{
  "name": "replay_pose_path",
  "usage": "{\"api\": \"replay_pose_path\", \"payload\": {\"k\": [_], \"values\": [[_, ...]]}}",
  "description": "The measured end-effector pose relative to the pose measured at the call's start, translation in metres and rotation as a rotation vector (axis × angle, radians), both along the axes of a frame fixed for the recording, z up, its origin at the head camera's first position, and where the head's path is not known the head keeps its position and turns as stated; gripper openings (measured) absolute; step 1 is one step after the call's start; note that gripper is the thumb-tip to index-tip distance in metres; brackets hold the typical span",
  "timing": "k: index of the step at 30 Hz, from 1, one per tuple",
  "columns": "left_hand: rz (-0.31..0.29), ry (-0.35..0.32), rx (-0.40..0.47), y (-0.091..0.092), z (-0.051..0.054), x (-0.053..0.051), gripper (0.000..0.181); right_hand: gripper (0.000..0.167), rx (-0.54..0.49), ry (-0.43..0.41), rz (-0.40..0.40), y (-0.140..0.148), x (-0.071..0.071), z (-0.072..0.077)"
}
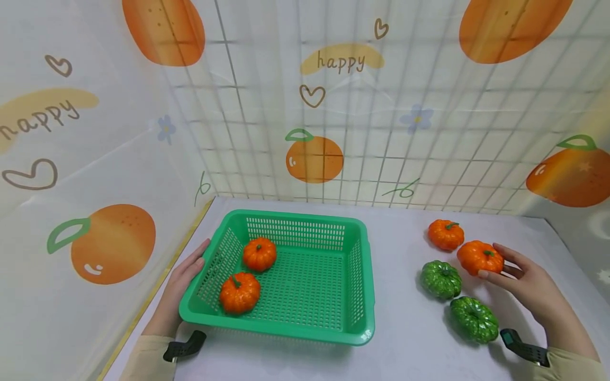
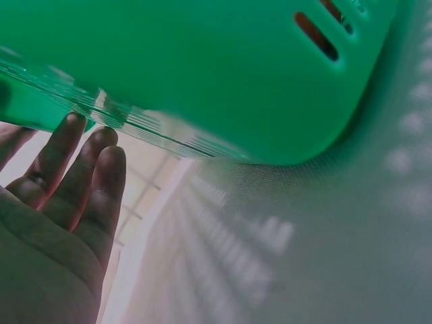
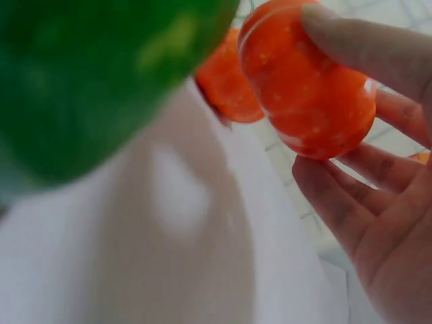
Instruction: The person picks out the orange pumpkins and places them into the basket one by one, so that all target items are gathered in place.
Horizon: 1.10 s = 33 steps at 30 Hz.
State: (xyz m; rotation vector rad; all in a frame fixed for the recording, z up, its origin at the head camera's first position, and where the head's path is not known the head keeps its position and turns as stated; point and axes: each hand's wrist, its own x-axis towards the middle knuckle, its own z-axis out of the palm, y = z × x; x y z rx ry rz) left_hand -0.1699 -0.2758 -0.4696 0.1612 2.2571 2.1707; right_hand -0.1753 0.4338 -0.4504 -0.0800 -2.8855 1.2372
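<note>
fruit-print backdrop (image 1: pixel 267 159) behind white tabletop (image 1: pixel 397 317) | left hand (image 1: pixel 178 283): fingers straight against left side of green basket (image 1: pixel 276 329) | right hand (image 1: pixel 534 286): thumb and fingers clamped round orange pumpkin (image 1: pixel 478 257), right of basket | probably best lifted straight up, clear of neighbouring green pumpkins (image 1: pixel 441 279)

A fruit-printed sheet (image 1: pixel 267 106) hangs behind the white table (image 1: pixel 395 264).

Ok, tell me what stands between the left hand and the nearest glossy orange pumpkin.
The slotted wall of the green plastic basket: in the head view, the left hand is outside, the pumpkin inside.
</note>
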Motion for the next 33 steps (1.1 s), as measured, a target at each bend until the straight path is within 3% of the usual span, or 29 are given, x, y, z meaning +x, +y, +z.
{"api": "replay_pose_path", "payload": {"k": [8,18,33], "values": [[0.025,0.013,0.025,0.001,0.002,-0.005,0.054,0.099,-0.003,0.014,-0.007,-0.018,0.0,0.013],[0.036,-0.008,0.03,0.0,0.002,-0.005,0.053,0.089,-0.03,0.087,0.056,-0.036,0.002,0.025],[0.048,-0.013,0.025,0.0,0.0,-0.005,0.053,0.092,-0.059,0.083,0.126,-0.082,-0.002,0.043]]}}
